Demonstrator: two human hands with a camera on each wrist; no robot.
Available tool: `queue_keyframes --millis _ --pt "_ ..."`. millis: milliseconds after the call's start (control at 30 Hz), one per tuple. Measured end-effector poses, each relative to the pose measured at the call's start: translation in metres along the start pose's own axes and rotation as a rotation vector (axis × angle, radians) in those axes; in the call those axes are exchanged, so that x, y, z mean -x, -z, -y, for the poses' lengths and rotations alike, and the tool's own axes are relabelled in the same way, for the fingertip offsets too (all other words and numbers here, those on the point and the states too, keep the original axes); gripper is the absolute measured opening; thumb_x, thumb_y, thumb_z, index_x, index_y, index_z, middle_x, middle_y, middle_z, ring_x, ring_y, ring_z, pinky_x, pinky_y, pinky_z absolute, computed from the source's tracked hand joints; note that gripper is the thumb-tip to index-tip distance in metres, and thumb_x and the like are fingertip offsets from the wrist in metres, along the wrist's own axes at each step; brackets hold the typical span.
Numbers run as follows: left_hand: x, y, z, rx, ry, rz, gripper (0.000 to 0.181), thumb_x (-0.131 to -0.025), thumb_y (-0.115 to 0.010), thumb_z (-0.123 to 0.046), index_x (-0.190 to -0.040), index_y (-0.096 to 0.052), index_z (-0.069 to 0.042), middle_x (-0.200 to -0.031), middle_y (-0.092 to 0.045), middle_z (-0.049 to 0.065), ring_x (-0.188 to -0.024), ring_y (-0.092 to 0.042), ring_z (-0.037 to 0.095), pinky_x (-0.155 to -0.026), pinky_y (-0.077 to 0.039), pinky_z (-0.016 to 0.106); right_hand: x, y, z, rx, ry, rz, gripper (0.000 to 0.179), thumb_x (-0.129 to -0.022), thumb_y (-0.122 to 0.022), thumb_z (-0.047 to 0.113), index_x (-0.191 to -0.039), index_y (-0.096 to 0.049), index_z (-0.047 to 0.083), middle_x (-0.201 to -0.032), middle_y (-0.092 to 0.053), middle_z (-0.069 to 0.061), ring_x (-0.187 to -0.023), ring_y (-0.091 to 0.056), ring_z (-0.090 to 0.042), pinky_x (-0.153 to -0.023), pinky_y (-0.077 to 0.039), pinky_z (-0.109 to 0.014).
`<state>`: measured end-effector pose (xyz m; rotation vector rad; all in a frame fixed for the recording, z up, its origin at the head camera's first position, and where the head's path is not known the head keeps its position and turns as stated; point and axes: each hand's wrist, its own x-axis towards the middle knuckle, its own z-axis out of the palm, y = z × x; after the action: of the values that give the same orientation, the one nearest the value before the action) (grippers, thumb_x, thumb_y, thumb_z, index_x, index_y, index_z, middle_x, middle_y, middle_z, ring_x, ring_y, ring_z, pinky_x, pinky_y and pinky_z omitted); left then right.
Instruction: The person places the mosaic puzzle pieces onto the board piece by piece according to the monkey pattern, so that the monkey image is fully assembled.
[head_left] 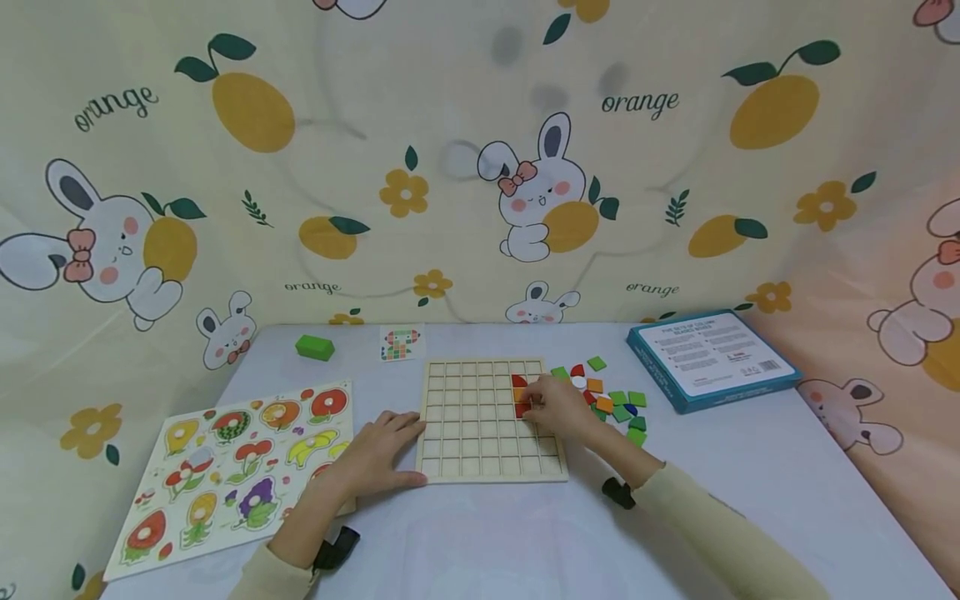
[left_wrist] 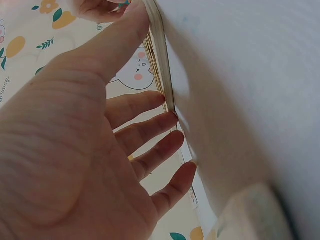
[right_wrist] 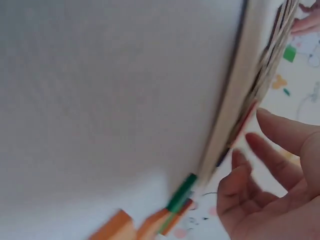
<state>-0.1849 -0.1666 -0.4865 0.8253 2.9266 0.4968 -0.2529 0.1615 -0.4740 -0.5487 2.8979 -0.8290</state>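
Observation:
A wooden grid board (head_left: 468, 423) lies flat in the middle of the table. My left hand (head_left: 381, 454) rests against its left edge, thumb at the near corner and fingers spread; the left wrist view shows the left hand (left_wrist: 85, 145) along the board's side. Over the board's right part is my right hand (head_left: 562, 408), fingertips at a short column of red and orange pieces (head_left: 519, 382) set in the grid. In the right wrist view, the right hand (right_wrist: 280, 170) has its thumb and bent fingers apart beside a red piece (right_wrist: 244, 121) on the board.
Loose coloured pieces (head_left: 618, 398) lie right of the board. A blue box (head_left: 720, 358) sits at the back right. On the left is a fruit puzzle board (head_left: 225, 475). Behind stand a green block (head_left: 315, 347) and a pattern card (head_left: 402, 342).

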Motion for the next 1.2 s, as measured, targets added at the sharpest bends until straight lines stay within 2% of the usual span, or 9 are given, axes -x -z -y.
queue_keyframes --millis 67,167,267,367,567,867,1033,1100,1200 --pt "0.0 0.0 0.0 0.002 -0.005 -0.002 0.081 -0.08 -0.079 -0.052 -0.142 -0.055 -0.006 -0.146 -0.05 0.013 -0.129 -0.046 0.033 -0.099 -0.044 0.056 0.006 0.002 0.004 0.116 0.045 -0.002 0.025 -0.084 -0.082 0.018 -0.106 -0.074 0.008 -0.101 -0.06 -0.008 -0.083 -0.055 -0.022 -0.067 -0.051 -0.033" --pt "0.001 -0.001 0.001 -0.002 -0.008 0.002 0.081 -0.08 -0.079 -0.052 -0.142 -0.054 -0.007 -0.147 -0.05 0.012 -0.129 -0.046 0.033 -0.099 -0.044 0.056 0.019 0.007 0.009 0.294 0.126 0.027 0.043 -0.089 -0.076 0.031 -0.122 -0.069 0.005 -0.128 -0.056 -0.018 -0.109 -0.057 -0.034 -0.087 -0.052 -0.051" --pt "0.0 -0.001 0.001 -0.01 -0.005 0.006 0.081 -0.08 -0.078 -0.054 -0.143 -0.054 -0.008 -0.147 -0.049 0.012 -0.129 -0.045 0.032 -0.099 -0.044 0.055 0.035 0.01 0.012 0.397 0.182 0.115 0.06 -0.096 -0.063 0.043 -0.141 -0.055 0.003 -0.153 -0.041 -0.019 -0.14 -0.036 -0.04 -0.108 -0.029 -0.067" --pt "-0.001 0.0 0.001 -0.005 0.004 0.007 0.081 -0.08 -0.078 -0.054 -0.143 -0.054 -0.009 -0.148 -0.049 0.011 -0.13 -0.045 0.031 -0.101 -0.043 0.054 0.048 0.01 0.014 0.382 0.195 0.195 0.065 -0.101 -0.053 0.048 -0.15 -0.044 0.005 -0.159 -0.033 -0.015 -0.148 -0.021 -0.04 -0.11 -0.013 -0.073" --pt "0.0 -0.001 0.0 0.007 0.013 0.017 0.081 -0.08 -0.078 -0.054 -0.144 -0.054 -0.009 -0.148 -0.048 0.011 -0.13 -0.045 0.031 -0.101 -0.043 0.054 0.059 0.0 0.014 0.319 0.189 0.205 0.062 -0.103 -0.049 0.045 -0.15 -0.044 0.005 -0.159 -0.033 -0.015 -0.148 -0.016 -0.044 -0.109 -0.009 -0.076" --pt "0.002 0.0 0.001 0.003 0.017 0.01 0.081 -0.08 -0.078 -0.054 -0.144 -0.054 -0.01 -0.148 -0.049 0.011 -0.13 -0.045 0.031 -0.101 -0.043 0.054 0.055 0.0 0.013 0.265 0.181 0.206 0.063 -0.103 -0.05 0.044 -0.15 -0.042 0.003 -0.159 -0.031 -0.017 -0.148 -0.017 -0.044 -0.11 -0.009 -0.074" --pt "0.002 0.002 -0.001 0.014 0.008 0.014 0.081 -0.081 -0.078 -0.053 -0.143 -0.054 -0.009 -0.148 -0.049 0.012 -0.13 -0.045 0.032 -0.1 -0.043 0.054 0.048 0.018 -0.005 0.21 0.12 0.05 0.048 -0.101 -0.06 0.029 -0.139 -0.056 0.0 -0.148 -0.045 -0.023 -0.139 -0.035 -0.046 -0.106 -0.023 -0.074" --pt "0.002 0.003 -0.001 0.016 0.006 0.016 0.081 -0.081 -0.078 -0.052 -0.144 -0.053 -0.008 -0.148 -0.048 0.013 -0.13 -0.045 0.032 -0.1 -0.043 0.054 0.042 0.027 -0.02 0.195 0.069 -0.032 0.038 -0.097 -0.065 0.021 -0.129 -0.064 0.0 -0.135 -0.056 -0.022 -0.126 -0.046 -0.045 -0.1 -0.032 -0.071" --pt "0.001 0.003 0.0 0.009 0.003 0.019 0.081 -0.081 -0.078 -0.052 -0.144 -0.053 -0.007 -0.148 -0.048 0.013 -0.13 -0.045 0.032 -0.1 -0.043 0.054 0.036 0.042 -0.045 0.168 -0.027 -0.091 0.029 -0.091 -0.071 0.012 -0.117 -0.07 0.0 -0.113 -0.064 -0.019 -0.106 -0.054 -0.041 -0.087 -0.041 -0.062"
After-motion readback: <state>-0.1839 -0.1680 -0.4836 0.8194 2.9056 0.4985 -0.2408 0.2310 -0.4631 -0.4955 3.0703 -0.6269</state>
